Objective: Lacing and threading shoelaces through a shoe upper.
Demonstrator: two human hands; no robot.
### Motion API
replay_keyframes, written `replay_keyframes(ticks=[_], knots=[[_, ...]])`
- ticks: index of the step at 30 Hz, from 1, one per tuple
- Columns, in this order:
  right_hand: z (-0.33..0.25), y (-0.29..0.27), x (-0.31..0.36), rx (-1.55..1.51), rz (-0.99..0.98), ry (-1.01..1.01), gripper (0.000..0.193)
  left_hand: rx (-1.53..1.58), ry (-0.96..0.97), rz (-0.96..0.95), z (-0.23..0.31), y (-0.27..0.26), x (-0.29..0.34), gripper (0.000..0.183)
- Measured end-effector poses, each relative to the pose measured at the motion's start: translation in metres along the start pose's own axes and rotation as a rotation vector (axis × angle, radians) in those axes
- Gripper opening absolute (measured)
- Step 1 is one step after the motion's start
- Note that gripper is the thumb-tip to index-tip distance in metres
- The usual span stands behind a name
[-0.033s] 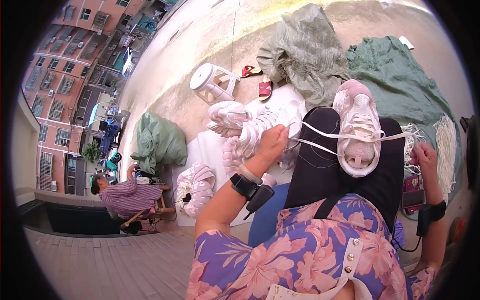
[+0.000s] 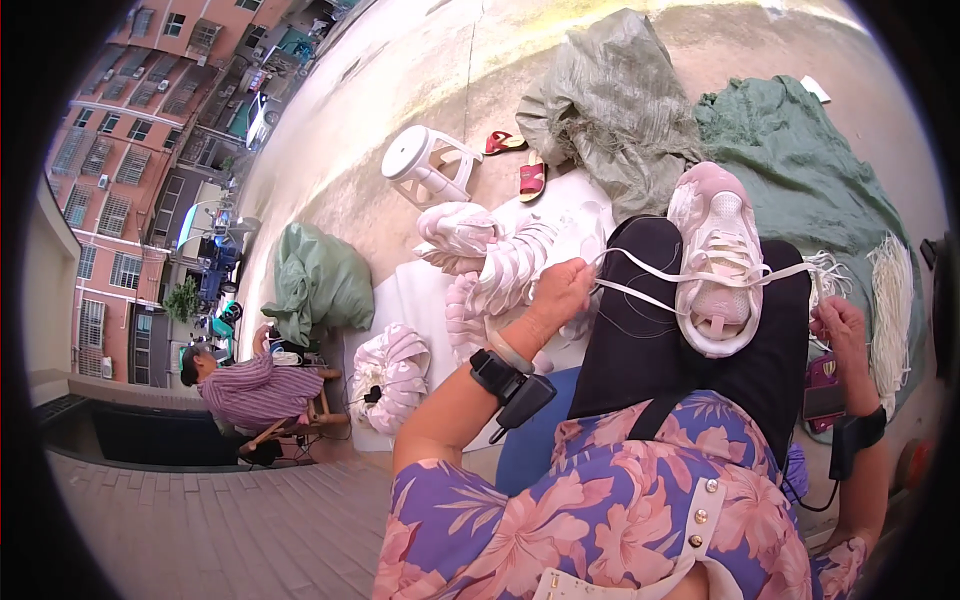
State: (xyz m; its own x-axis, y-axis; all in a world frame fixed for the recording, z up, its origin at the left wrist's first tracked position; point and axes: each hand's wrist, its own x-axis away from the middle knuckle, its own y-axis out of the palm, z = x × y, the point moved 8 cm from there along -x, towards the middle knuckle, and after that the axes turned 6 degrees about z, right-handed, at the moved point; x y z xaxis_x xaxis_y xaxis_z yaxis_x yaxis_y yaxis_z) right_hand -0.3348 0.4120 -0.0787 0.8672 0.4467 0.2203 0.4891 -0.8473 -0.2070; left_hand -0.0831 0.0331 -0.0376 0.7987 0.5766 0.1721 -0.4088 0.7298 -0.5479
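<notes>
A pink and white sneaker (image 2: pixel 716 262) rests on my black-covered lap, its toe pointing away from me. White shoelace (image 2: pixel 650 268) crosses its tongue and stretches out to both sides. My left hand (image 2: pixel 563 290) is closed, pinching a loop of lace to the left of the shoe. On the other side, my right hand (image 2: pixel 840 328) has its fingers pressed together on the lace's other end, which runs taut from the shoe. Both hands are apart from the shoe itself.
Sneakers in rows (image 2: pixel 500 262) lie on a white sheet at left, with another ring of them (image 2: pixel 392 378) nearer. White laces (image 2: pixel 888 310) lie on a green sack (image 2: pixel 790 150) at right. A white stool (image 2: pixel 425 160), red slippers (image 2: pixel 531 178) and a seated person (image 2: pixel 260 388) are farther off.
My left hand has shifted slightly right and down, toward the shoe. My right hand has dropped a little nearer to me, still on the lace.
</notes>
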Motion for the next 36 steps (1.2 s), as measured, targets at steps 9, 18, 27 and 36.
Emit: replay_keyframes(ticks=[9,18,27,36], knots=[[-0.035,0.101,0.043,-0.413,-0.258,0.323,0.02,0.445,-0.402,-0.56,0.062,0.09,0.022,0.019],[-0.046,0.11,0.029,-0.731,-0.242,0.231,0.01,0.454,-0.175,-0.691,0.125,0.135,0.032,0.024],[-0.06,0.097,0.024,-0.461,-0.138,-0.01,0.011,0.32,-0.076,-0.544,0.125,0.168,0.019,0.018],[-0.06,0.098,0.022,-0.44,-0.13,-0.032,0.012,0.3,-0.05,-0.443,0.134,0.168,0.021,0.01]])
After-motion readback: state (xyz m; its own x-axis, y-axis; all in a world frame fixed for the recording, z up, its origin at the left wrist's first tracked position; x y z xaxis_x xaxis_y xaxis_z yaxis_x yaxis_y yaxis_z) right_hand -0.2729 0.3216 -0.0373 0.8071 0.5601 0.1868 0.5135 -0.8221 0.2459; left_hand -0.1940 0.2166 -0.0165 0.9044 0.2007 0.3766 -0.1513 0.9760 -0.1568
